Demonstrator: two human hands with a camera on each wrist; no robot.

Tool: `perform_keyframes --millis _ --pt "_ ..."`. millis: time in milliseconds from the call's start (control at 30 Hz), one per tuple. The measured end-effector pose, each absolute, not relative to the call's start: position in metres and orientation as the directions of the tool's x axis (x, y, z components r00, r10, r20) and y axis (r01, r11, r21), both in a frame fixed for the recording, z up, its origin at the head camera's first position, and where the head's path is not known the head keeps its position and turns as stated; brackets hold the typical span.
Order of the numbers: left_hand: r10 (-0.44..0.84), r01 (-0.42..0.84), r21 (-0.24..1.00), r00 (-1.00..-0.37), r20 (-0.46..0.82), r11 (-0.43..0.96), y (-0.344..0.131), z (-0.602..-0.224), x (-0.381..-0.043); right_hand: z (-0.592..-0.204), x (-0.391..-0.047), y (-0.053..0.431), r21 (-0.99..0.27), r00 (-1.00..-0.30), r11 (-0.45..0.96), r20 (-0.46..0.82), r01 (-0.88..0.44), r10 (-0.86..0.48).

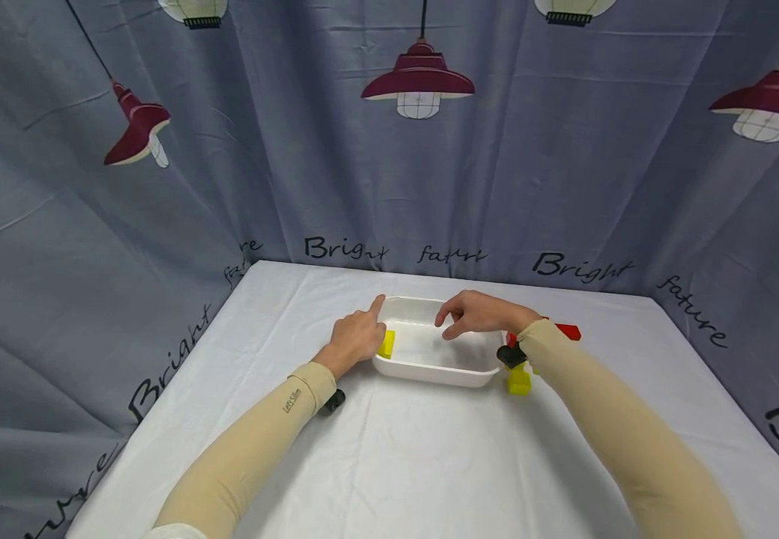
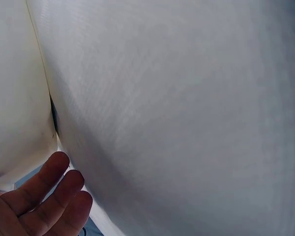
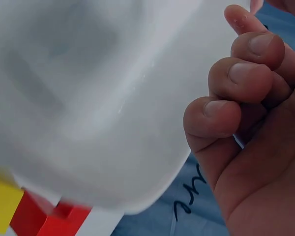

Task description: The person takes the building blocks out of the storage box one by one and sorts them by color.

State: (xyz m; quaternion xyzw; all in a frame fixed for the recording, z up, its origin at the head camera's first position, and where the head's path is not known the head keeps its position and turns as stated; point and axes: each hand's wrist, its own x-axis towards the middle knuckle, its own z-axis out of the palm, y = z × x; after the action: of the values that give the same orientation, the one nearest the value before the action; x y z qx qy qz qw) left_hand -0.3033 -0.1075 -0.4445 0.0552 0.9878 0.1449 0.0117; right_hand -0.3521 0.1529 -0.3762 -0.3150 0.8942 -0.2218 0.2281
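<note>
A white rectangular tray (image 1: 430, 371) stands on the table, with a yellow block (image 1: 386, 344) inside against its left wall. My left hand (image 1: 357, 335) grips the tray's left rim, thumb at the edge and index finger stretched toward the far corner. In the left wrist view its other fingers (image 2: 54, 201) lie along the outside of the tray wall. Over the right part of the tray hangs my right hand (image 1: 480, 311), index finger and thumb apart and pointing down. Nothing shows between them; its remaining fingers (image 3: 241, 81) are loosely curled.
Beside the tray's right end lie a yellow block (image 1: 519, 380) and red blocks (image 1: 568, 331), partly covered by the right forearm. A white cloth (image 1: 430, 464) covers the table. Behind it hangs a grey-blue curtain (image 1: 335, 172) printed with lamps.
</note>
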Motion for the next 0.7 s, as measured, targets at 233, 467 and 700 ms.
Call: perform_keyframes --millis 233,467,700 --pt "0.098 0.089 0.294 -0.995 -0.016 0.952 -0.106 -0.443 -0.302 -0.384 -0.361 0.135 -0.554 -0.668 0.696 -0.302 -0.458 -0.68" --pt "0.102 0.093 0.29 -0.995 -0.017 0.953 -0.105 -0.443 -0.302 -0.391 -0.368 0.124 -0.558 -0.656 0.691 -0.312 -0.459 -0.687" --pt "0.107 0.1 0.283 -0.994 -0.006 0.954 -0.107 -0.445 -0.304 -0.391 -0.369 0.11 -0.56 -0.625 0.685 -0.34 -0.466 -0.703"
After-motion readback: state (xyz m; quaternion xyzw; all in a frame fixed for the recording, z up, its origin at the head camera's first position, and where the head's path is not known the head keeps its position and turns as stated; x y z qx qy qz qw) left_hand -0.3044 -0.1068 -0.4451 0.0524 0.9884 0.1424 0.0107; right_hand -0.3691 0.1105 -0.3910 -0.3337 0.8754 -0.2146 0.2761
